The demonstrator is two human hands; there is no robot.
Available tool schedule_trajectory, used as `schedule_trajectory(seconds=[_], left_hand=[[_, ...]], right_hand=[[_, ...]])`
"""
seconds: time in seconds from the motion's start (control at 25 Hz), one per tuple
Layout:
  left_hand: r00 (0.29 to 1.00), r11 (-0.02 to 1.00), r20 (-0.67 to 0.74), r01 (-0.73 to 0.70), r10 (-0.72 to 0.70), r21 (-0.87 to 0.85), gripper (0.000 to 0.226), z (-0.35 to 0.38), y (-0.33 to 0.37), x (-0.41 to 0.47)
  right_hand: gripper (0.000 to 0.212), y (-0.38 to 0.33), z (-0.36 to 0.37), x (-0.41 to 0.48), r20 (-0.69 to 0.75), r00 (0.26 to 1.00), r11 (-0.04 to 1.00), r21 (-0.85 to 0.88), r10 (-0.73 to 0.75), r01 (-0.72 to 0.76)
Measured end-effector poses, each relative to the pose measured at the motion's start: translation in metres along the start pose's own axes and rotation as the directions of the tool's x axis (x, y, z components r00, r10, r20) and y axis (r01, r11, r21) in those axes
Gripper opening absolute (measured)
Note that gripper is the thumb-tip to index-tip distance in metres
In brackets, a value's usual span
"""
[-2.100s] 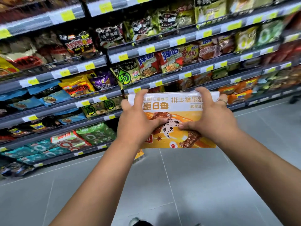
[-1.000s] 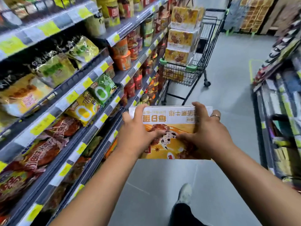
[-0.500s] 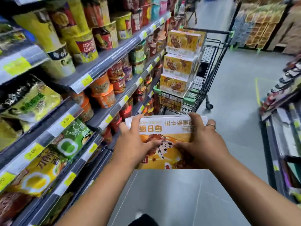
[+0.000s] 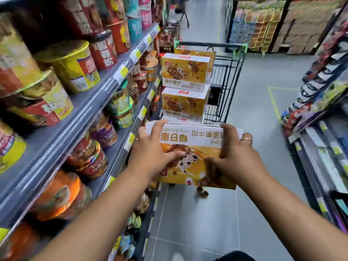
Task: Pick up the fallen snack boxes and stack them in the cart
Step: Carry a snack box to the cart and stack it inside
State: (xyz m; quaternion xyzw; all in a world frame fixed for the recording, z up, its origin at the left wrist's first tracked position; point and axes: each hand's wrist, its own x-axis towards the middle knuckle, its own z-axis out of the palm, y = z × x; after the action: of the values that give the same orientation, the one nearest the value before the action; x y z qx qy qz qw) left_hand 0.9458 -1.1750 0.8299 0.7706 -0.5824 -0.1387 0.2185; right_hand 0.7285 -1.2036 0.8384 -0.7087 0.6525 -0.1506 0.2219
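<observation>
I hold a yellow-and-white snack box [image 4: 194, 142] flat in front of me, its print upside down. My left hand [image 4: 152, 151] grips its left side, thumb on the top face. My right hand [image 4: 235, 155], with a ring, grips the right side. Just beyond the box stands a black wire shopping cart [image 4: 226, 85] with green corner guards. Inside it, matching snack boxes [image 4: 184, 74] are stacked upright; two show fully, a third edge peeks out under them and another stands behind. The held box hides the cart's near end.
A shelf unit [image 4: 105, 95] on the left carries instant noodle cups and bowls, close beside the cart. Another rack [image 4: 320, 117] of goods lines the right side. The grey tiled aisle floor [image 4: 259, 113] runs between them. Cardboard displays [image 4: 282, 23] stand far back.
I turned from facing the shelves to looking down the aisle, and walked to the cart. The cart and its stacked boxes now sit directly behind the held box. My grip is unchanged.
</observation>
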Motion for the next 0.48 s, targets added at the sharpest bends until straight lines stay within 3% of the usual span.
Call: schedule_trajectory(seconds=[0.16, 0.48], left_hand=[[0.999, 0.999, 0.018, -0.040, 0.040, 0.021, 0.096, 0.007, 0.013, 0.099], [0.998, 0.997, -0.031, 0.058, -0.056, 0.055, 0.089, 0.028, 0.038, 0.246]], right_hand=[[0.087, -0.007, -0.004, 0.092, -0.043, 0.998, 0.999, 0.027, 0.036, -0.035], [0.086, -0.013, -0.017, 0.263, -0.011, 0.999, 0.999, 0.019, -0.050, 0.050]])
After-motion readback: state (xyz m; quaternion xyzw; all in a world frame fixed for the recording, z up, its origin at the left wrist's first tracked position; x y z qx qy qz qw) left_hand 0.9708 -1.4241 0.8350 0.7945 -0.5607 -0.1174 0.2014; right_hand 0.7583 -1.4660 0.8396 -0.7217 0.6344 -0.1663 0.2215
